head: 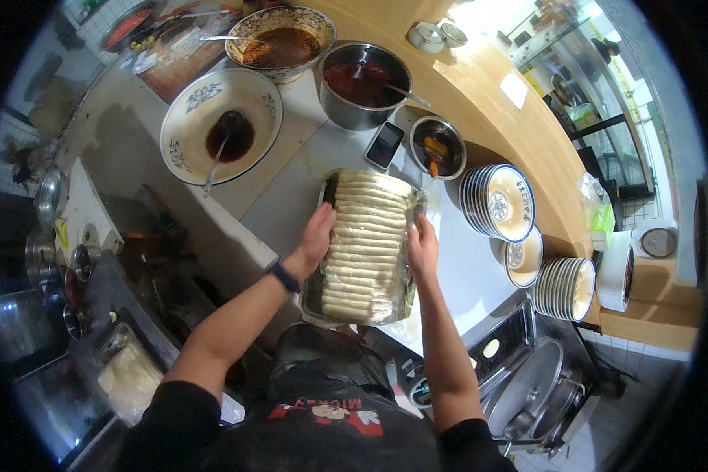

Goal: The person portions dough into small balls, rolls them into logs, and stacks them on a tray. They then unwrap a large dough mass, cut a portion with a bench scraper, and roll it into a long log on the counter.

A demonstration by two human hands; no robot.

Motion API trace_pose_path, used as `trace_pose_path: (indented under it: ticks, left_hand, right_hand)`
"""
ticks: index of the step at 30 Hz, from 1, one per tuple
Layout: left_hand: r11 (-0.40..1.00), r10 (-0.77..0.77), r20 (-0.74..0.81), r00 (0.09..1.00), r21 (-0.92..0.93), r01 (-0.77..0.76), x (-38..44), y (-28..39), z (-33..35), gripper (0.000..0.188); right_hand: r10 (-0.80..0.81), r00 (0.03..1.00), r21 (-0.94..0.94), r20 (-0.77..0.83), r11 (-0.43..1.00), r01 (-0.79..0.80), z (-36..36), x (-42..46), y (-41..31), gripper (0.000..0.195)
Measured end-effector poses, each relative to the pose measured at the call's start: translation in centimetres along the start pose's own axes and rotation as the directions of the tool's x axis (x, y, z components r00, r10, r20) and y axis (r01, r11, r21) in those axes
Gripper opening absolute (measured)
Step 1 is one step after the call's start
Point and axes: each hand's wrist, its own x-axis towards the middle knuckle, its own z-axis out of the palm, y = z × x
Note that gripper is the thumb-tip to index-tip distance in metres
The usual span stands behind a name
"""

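Observation:
A dark rectangular tray (pixel 314 295) sits between my hands at the near edge of the counter. Rolled strips of pale dough (pixel 366 248) lie side by side in it, with clear plastic film over and around them. My left hand (pixel 317 231) grips the tray's left side, and a dark band circles that wrist. On the opposite side, my right hand (pixel 423 245) holds the tray's right edge. The fingertips of both hands are partly hidden by the rim and film.
Beyond the tray stand a large bowl with a ladle (pixel 177 112), a sauce bowl (pixel 280 44), a steel pot (pixel 363 112), a phone (pixel 386 145) and a small steel bowl (pixel 438 147). Stacked bowls (pixel 498 203) line the right. Dough under plastic (pixel 128 371) lies lower left.

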Motion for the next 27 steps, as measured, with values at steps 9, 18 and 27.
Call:
trace_pose_path:
  ticks: [9, 18, 27]
  left_hand:
    - [0.998, -0.053, -0.016, 0.998, 0.024, 0.054, -7.1, -8.4, 0.0, 0.071]
    - [0.879, 0.092, -0.265, 0.96, 0.475, 0.046, -10.6, -11.5, -1.1, 0.067]
    - [0.08, 0.231, 0.616, 0.753, 0.76, -0.645, -22.9, -7.4, 2.8, 0.037]
  right_hand:
    - [0.16, 0.987, 0.091, 0.009, 0.983, -0.16, 0.5, -10.0, 4.3, 0.047]
    - [0.03, 0.998, -0.172, 0.046, 0.985, -0.022, 0.1, -14.6, 5.9, 0.026]
    - [-0.558, 0.762, -0.332, 0.329, 0.687, 0.646, 0.4, -23.4, 7.7, 0.027]
